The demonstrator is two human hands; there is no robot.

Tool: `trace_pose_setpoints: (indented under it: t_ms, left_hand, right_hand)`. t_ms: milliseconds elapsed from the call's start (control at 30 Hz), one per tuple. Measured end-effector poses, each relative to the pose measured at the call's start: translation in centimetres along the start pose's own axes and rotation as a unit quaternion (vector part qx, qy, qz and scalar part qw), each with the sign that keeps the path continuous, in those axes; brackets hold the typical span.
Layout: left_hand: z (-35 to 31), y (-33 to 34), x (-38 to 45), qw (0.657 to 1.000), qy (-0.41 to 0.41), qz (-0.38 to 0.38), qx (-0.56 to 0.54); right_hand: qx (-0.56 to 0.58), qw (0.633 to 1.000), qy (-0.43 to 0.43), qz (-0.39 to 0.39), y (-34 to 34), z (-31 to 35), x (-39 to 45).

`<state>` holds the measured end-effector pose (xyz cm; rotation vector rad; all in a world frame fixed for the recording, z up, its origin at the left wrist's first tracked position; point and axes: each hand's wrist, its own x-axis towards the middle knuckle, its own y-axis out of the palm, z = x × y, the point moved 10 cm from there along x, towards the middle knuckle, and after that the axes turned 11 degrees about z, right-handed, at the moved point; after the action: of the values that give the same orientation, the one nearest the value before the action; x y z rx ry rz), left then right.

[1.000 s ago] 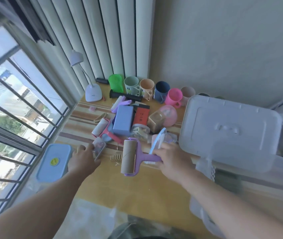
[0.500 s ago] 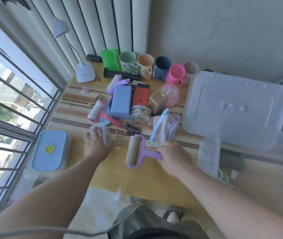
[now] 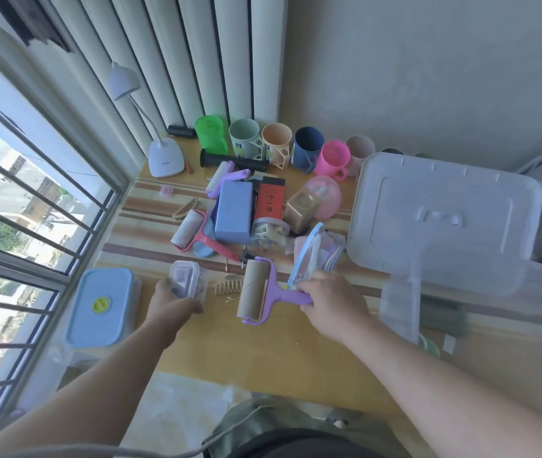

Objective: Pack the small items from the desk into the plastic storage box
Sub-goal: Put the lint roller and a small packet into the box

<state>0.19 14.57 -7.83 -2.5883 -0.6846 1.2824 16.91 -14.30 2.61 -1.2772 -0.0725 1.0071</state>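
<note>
Pick-up step. My right hand (image 3: 329,300) curls round handle of purple lint roller (image 3: 256,292), zip bag (image 3: 306,259) apparently pinched too. My left hand (image 3: 172,300) grips small clear container (image 3: 183,279). Next: carry both right, into storage box (image 3: 527,292) under loose lid (image 3: 441,213).

Purple lint roller (image 3: 256,292) & clear mini box (image 3: 184,283) lifted off desk.

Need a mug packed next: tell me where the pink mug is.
In the head view the pink mug stands at the back of the desk, right of centre, between the dark blue cup and the beige cup.
</note>
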Motion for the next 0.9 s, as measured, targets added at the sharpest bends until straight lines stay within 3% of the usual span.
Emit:
trace_pose_setpoints:
  t_ms: [167,300,433,600,700,900]
  left_hand:
    - [-11.8,2.8,-6.2,0.964,0.200,-0.010,0.173]
    - [-21.3,9.6,-12.2,0.898,0.346,0.015,0.270]
    - [-26.3,20.0,-17.0,0.830,0.449,0.077,0.323]
    - [-28.9,33.1,-22.6,0.746,0.532,0.095,0.390]
    - [-29.0,39.6,-25.4,0.704,0.569,0.106,0.412]
    - [-25.5,48.2,-24.0,0.712,0.477,0.142,0.495]
  right_hand:
    - [0.059,0.991,-0.027,-0.115,-7.1,-2.0,-4.0]
    - [0.071,0.979,0.000,-0.189,-12.4,-8.1,-9.8]
    - [0.046,0.975,0.061,-0.208,-14.2,-17.3,-16.6]
    - [0.039,0.970,0.151,-0.188,-11.9,-29.6,-25.0]
    - [0.039,0.971,0.193,-0.135,-8.0,-35.5,-27.2]
    - [0.011,0.960,0.275,0.043,1.0,-43.6,-26.5]
